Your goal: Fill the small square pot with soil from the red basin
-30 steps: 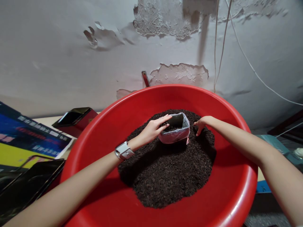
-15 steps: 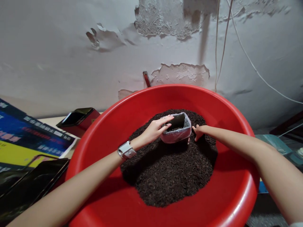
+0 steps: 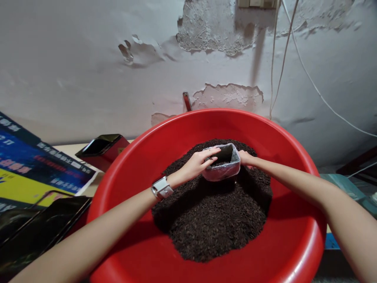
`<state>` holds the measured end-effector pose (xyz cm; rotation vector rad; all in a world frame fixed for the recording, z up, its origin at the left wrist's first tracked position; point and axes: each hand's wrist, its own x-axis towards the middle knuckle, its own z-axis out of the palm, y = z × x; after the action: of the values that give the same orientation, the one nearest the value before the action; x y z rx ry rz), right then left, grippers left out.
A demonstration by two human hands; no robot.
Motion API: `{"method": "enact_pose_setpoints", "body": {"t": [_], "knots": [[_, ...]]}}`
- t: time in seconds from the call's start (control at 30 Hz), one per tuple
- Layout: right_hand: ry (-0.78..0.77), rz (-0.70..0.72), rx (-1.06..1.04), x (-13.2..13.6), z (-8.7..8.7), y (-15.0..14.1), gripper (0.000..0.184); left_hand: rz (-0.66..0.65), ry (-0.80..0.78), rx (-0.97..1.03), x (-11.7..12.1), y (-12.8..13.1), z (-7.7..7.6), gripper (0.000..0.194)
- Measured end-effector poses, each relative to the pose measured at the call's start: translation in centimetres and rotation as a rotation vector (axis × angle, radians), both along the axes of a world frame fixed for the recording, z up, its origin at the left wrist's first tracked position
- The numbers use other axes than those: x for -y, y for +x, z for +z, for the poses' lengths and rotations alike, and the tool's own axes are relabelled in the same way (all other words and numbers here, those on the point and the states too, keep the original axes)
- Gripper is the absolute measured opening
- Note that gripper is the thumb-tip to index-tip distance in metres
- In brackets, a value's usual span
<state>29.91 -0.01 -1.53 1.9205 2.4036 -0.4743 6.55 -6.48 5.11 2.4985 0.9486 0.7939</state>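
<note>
A small box (image 3: 222, 173) lined with a clear plastic bag stands on the heap of dark, thin, loose pieces that look like tea leaves (image 3: 218, 224). Some of the same dark stuff lies inside it. My left hand (image 3: 203, 160), with a white-strapped watch on its wrist, grips the box over its left rim, fingers reaching across the opening. Against the right wall of the box, my right hand (image 3: 246, 158) is closed, its fingertips partly hidden. The heap lies in a large red plastic basin (image 3: 294, 236).
Left of the basin stand a dark red box (image 3: 104, 151), open at the top, and black glossy trays or tins (image 3: 41, 232). A printed blue and yellow sheet (image 3: 38, 165) lies behind them. A peeling wall (image 3: 88, 78) rises behind, with hanging cords (image 3: 284, 59). Greenish plastic (image 3: 347, 192) is at right.
My right hand has moved left from the heap to the box's right side. My left hand stays on the rim. The whole view has shifted slightly.
</note>
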Motion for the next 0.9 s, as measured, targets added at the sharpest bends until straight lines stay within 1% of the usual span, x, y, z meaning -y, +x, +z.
{"method": "enact_pose_setpoints", "body": {"t": [0.2, 0.33, 0.43, 0.53, 0.67, 0.8, 0.9], "knots": [[0.231, -0.017, -0.019, -0.7, 4.5, -0.2, 0.043, -0.014, 0.022, 0.003, -0.2, 0.0, 0.0, 0.037], [0.369, 0.005, -0.05, 0.0, 7.3, -0.7, 0.039, -0.022, 0.039, -0.004, -0.4, 0.0, -0.3, 0.037], [0.479, 0.061, -0.139, 1.0, 8.7, -1.5, 0.034, -0.02, 0.047, -0.006, -0.5, 0.0, -0.4, 0.037], [0.519, 0.16, -0.242, 2.1, 9.1, -2.5, 0.03, -0.008, 0.043, -0.006, -0.4, 0.0, -0.4, 0.038], [0.48, 0.275, -0.311, 3.2, 8.6, -3.7, 0.028, 0.019, 0.043, -0.01, -0.4, 0.0, -0.4, 0.04], [0.452, 0.338, -0.363, 3.5, 8.0, -4.0, 0.027, 0.033, 0.054, -0.018, -0.5, -0.1, -0.7, 0.039], [0.461, 0.364, -0.386, 3.5, 7.9, -4.0, 0.026, 0.036, 0.065, -0.022, -0.6, -0.1, -0.8, 0.039]]}}
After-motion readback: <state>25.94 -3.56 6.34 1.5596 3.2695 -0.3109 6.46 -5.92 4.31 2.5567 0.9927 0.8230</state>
